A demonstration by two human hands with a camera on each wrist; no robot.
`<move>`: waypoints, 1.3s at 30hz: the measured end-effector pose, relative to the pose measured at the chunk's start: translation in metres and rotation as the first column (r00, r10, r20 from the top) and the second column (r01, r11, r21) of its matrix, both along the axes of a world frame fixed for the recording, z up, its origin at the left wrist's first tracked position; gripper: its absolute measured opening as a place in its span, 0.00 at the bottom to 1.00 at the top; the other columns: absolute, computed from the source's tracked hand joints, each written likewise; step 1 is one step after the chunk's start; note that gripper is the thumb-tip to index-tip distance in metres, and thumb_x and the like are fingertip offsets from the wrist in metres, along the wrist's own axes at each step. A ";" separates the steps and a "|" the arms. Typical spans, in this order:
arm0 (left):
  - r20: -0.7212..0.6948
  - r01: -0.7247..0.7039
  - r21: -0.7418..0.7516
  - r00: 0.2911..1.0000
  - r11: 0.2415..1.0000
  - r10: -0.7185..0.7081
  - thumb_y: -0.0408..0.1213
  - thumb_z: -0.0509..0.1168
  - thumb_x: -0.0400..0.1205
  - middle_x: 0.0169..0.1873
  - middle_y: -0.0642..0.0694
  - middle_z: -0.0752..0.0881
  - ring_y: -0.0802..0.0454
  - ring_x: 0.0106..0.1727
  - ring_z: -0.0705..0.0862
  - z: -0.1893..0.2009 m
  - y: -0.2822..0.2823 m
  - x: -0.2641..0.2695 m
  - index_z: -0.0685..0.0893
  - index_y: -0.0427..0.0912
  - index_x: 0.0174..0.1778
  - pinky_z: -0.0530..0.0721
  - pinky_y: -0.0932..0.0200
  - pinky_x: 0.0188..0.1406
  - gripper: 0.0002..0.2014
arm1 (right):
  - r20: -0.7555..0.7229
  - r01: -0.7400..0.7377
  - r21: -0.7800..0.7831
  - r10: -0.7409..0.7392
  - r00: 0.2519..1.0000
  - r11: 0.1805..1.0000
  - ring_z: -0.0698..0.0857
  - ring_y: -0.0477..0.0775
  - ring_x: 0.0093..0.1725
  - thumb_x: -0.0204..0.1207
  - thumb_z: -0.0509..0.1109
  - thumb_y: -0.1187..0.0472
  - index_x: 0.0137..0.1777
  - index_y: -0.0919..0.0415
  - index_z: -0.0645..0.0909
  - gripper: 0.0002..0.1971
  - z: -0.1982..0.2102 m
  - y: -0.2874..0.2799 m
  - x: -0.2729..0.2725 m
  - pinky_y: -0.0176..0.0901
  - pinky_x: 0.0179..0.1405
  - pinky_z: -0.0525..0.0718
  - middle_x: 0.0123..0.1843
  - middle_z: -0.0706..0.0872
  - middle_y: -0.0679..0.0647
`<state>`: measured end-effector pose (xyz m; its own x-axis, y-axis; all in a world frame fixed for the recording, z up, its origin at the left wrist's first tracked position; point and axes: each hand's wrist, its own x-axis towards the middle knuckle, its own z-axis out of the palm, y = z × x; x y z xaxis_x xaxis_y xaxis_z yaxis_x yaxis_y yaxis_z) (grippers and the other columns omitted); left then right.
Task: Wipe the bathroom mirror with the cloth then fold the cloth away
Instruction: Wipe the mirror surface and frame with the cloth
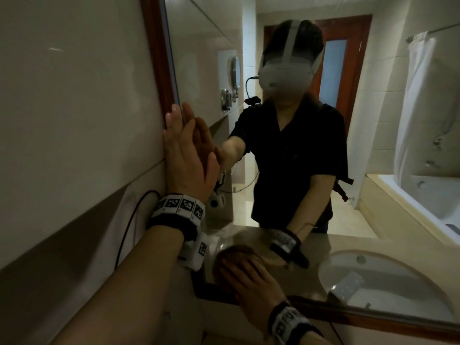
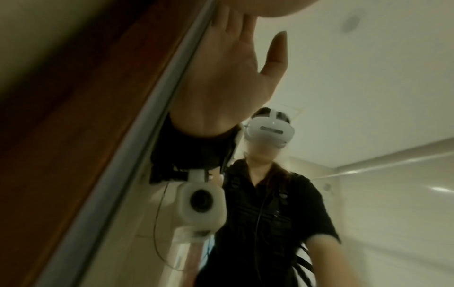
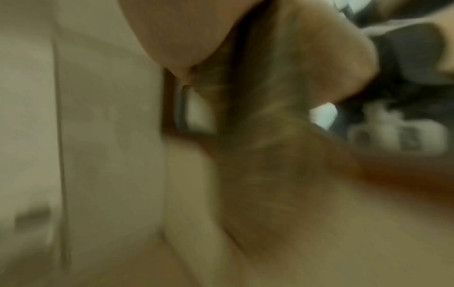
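The mirror [image 1: 361,150] has a dark wooden frame [image 1: 159,61] and fills the right of the head view. My left hand [image 1: 184,150] lies flat with straight fingers on the glass beside the frame's left edge, holding nothing. In the left wrist view its palm is reflected in the mirror [image 2: 368,97]. Lower down, my right hand [image 1: 254,287] presses a brown cloth [image 1: 231,257] against the glass near the bottom left corner, fingers spread over it. The right wrist view is blurred; the cloth [image 3: 282,155] shows as a brown mass.
A beige tiled wall [image 1: 74,108] runs along the left. A black cable [image 1: 132,220] hangs by the wall near my left wrist. The mirror reflects a person in a headset, a washbasin [image 1: 385,282], a bathtub [image 1: 423,202] and a white shower curtain.
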<state>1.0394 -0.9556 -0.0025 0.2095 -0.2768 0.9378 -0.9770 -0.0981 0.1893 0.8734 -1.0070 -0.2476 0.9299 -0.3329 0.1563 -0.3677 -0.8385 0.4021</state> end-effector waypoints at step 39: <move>0.069 -0.006 -0.011 0.998 1.000 0.007 0.38 0.64 0.76 0.81 0.25 0.57 0.29 0.83 0.53 -0.005 -0.004 0.006 0.68 0.27 0.75 0.49 0.40 0.84 0.32 | 0.563 0.082 0.007 -0.072 0.823 0.997 0.69 0.70 0.74 0.76 0.61 0.46 0.84 0.48 0.53 0.37 0.002 -0.015 -0.014 0.65 0.79 0.44 0.86 0.52 0.53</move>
